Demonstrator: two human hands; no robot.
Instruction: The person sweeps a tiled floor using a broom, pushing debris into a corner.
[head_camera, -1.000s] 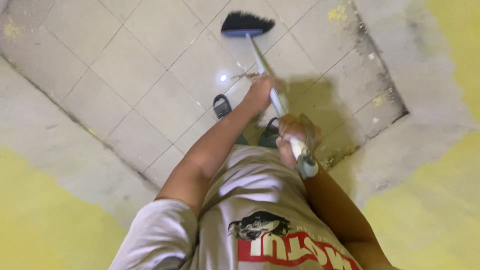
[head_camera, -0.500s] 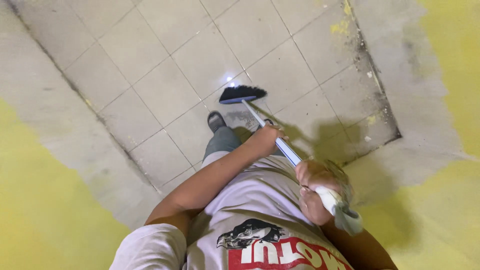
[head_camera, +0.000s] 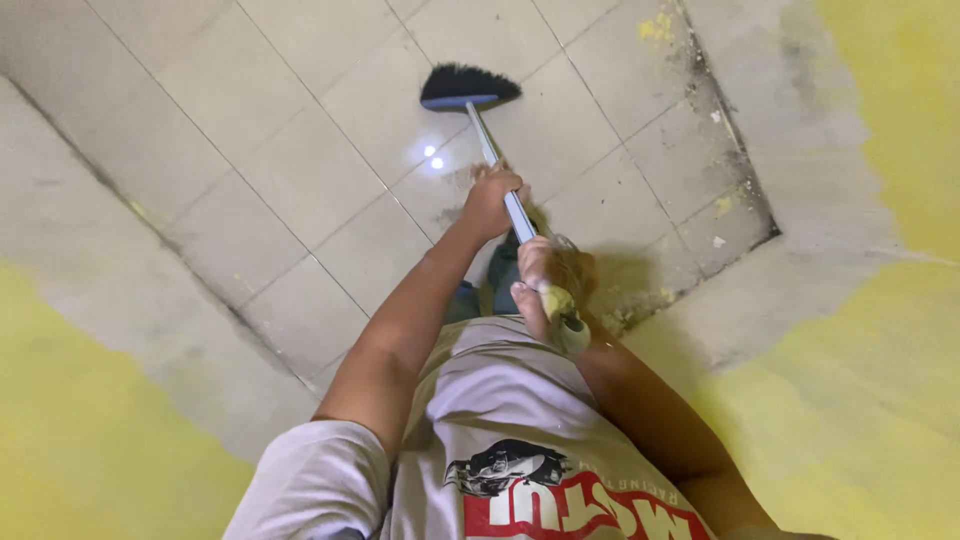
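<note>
I hold a broom (head_camera: 497, 158) with a black bristle head and a pale blue-white handle, angled out over the tiled floor (head_camera: 300, 120). My left hand (head_camera: 492, 199) grips the handle partway down its length. My right hand (head_camera: 543, 283) is closed around the upper end of the handle, close to my chest. The bristle head rests on the tiles well in front of me. My white printed shirt fills the bottom of the view and hides my feet.
Grey walls with yellow paint above rise on the left (head_camera: 90, 440) and right (head_camera: 880, 330). The floor corner at right (head_camera: 720, 200) is dirty, with yellow paint flecks. A bright light reflection (head_camera: 432, 157) shines on a tile.
The broom head has been pushed forward, away from my body, after being pulled in close half a second ago. Both hands kept their grip on the handle.
</note>
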